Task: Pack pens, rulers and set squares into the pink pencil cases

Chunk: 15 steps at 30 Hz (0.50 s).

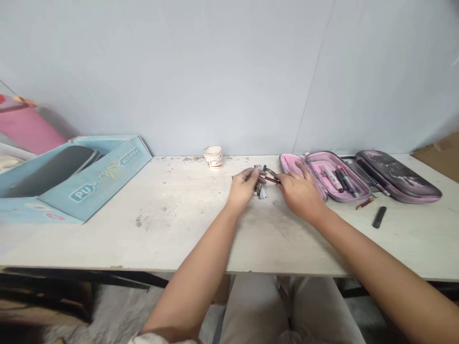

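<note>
My left hand (244, 187) and my right hand (299, 194) meet over the middle of a white, scuffed table (172, 229). The fingers of my left hand pinch a small dark metal-and-black tool (258, 184), too small to name exactly. My right fingertips hold a thin red pen (271, 179) that reaches toward that tool. Beneath them lies a short steel ruler (263, 192). Just right of my right hand, an open pink zip pencil case (337, 177) holds several pens, with its dark marbled lid (398, 176) beyond.
A black marker (379, 217) and a short pencil (365, 204) lie in front of the case. A small paper cup (213, 156) stands at the back by the grey wall (229, 71). A pale blue cardboard box (107, 177) occupies the table's left end.
</note>
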Available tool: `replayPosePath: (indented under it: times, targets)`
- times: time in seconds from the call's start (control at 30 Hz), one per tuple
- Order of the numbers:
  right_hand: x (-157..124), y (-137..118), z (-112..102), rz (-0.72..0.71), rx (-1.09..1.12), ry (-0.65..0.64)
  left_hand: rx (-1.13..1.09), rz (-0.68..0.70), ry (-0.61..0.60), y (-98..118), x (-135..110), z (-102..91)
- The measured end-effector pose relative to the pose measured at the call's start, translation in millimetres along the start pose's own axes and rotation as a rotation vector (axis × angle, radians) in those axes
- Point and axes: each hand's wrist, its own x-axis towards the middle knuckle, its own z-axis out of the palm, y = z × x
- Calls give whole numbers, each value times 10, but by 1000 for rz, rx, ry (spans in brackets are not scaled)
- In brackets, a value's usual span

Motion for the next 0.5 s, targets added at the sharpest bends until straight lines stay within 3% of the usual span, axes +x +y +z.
replayPosePath:
  times: [0.07, 0.13, 0.23, 0.3, 0.4, 0.5]
  targets:
    - [-84, 64, -2, 32, 10, -8, 178, 54, 76, 32, -8, -157]
    - [-167, 119, 11, 61, 21, -13, 505, 117, 94, 39, -41, -298]
    - [-253, 158, 41, 78, 46, -12, 979, 218, -20, 1, -126, -381]
    - [-275, 161, 48, 72, 67, -9, 1184, 261, -121, -38, -178, -356]
    - [-287, 161, 25, 68, 82, 3, 1318, 278, -173, -69, -204, -279]
    - [-306, 177, -10, 70, 88, 23, 1219, 270, -119, -35, -175, -195]
